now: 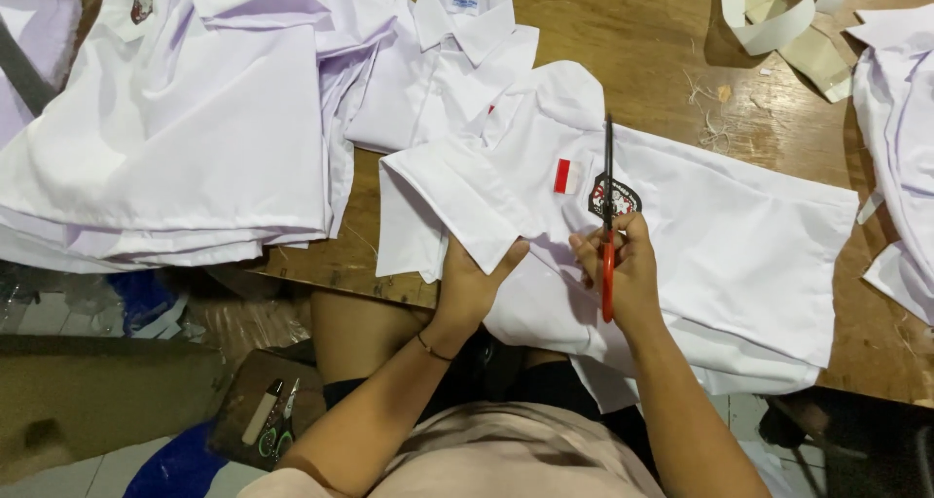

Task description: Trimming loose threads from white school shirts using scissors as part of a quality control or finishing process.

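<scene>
A white short-sleeved shirt (pixel 739 245) lies across the wooden table's (pixel 623 41) near edge, with a red-and-white patch (pixel 566 176) and a dark round badge (pixel 613 198) on its chest. My right hand (pixel 623 265) grips red-handled scissors (pixel 608 216), their blades pointing away over the badge. My left hand (pixel 472 284) holds the shirt's folded sleeve near the table edge, fingers under the cloth.
A stack of white shirts (pixel 185 138) fills the left of the table, another folded shirt (pixel 448 70) lies behind, more white cloth (pixel 900 148) at the right. Strips of white band (pixel 788 17) lie at the back. Small tools (pixel 272 420) rest on a low surface below.
</scene>
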